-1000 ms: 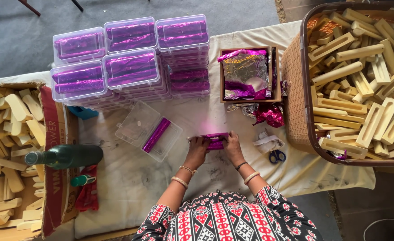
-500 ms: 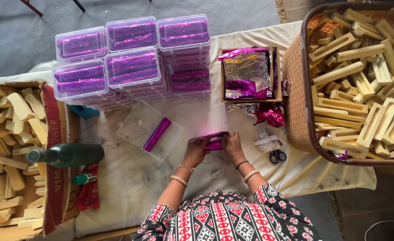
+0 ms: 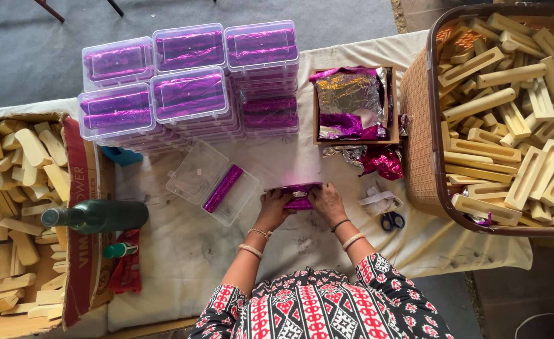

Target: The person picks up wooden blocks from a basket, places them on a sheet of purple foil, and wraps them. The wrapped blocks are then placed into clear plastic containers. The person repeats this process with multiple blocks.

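Both hands, left [image 3: 274, 206] and right [image 3: 327, 202], pinch a purple-foil bar [image 3: 300, 194] mid-worktop; wrap looks part-folded, open box [image 3: 211, 182] at left holds one, stacks [image 3: 189, 88] far-left filled, basket [image 3: 418, 125] right loaded with bare blocks.

Landmark: the green glass bottle [image 3: 95, 216], lying on its side. Just below it lies a small green-capped bottle [image 3: 118, 250]. To its left sits a cardboard box [image 3: 79, 188] of pale wooden pieces. Far right, beyond blue-handled scissors [image 3: 391, 220], stands a brown basket [image 3: 418, 132].
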